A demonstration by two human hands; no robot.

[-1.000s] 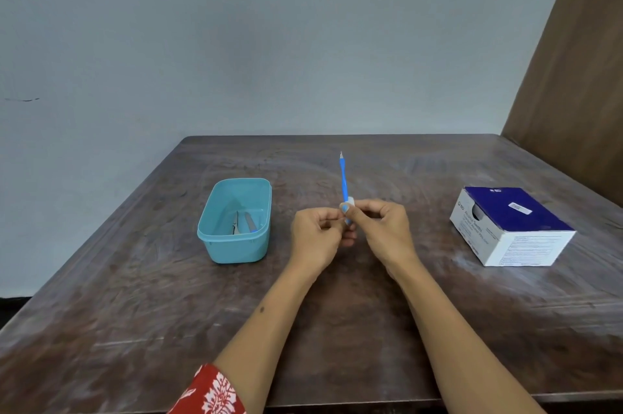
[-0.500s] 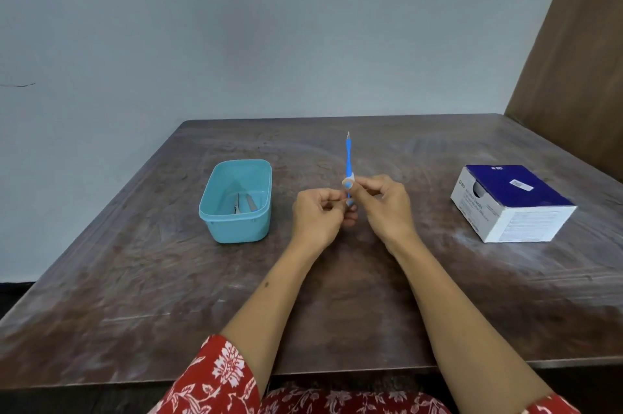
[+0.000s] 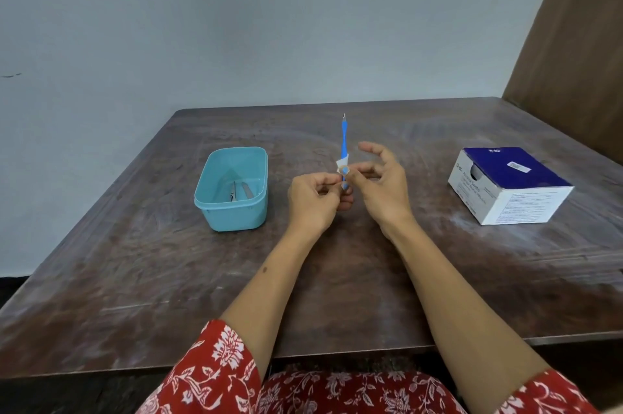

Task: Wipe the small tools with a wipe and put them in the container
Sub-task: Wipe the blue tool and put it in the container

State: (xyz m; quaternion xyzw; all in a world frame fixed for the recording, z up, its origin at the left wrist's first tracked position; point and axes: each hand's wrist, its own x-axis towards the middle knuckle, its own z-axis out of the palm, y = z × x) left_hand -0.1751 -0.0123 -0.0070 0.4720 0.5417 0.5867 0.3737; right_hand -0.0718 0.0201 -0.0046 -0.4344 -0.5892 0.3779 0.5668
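The left hand (image 3: 313, 197) pinches the blue tool (image 3: 344, 143) upright above the table (image 3: 337, 278); the right hand (image 3: 381, 184) pinches a wipe (image 3: 342, 165) around its shaft, other fingers spread. The tub (image 3: 232, 191) sits left, holding metal tools (image 3: 239, 191)

Container (image 3: 232, 211): turquoise plastic, 9 o'clock of centre; silver-grey tools (image 3: 240, 191) inside. Tool (image 3: 344, 140) at centre: bright blue handle, silvery tip; wipe (image 3: 343, 168) around it white. Box (image 3: 509, 186), 3 o'clock: navy top, white sides, dark print. Table (image 3: 168, 278): dark brown, pale scuffs. Sleeves (image 3: 215, 369), 6 o'clock: red, white floral pattern. Wall (image 3: 236, 25): pale grey-blue.
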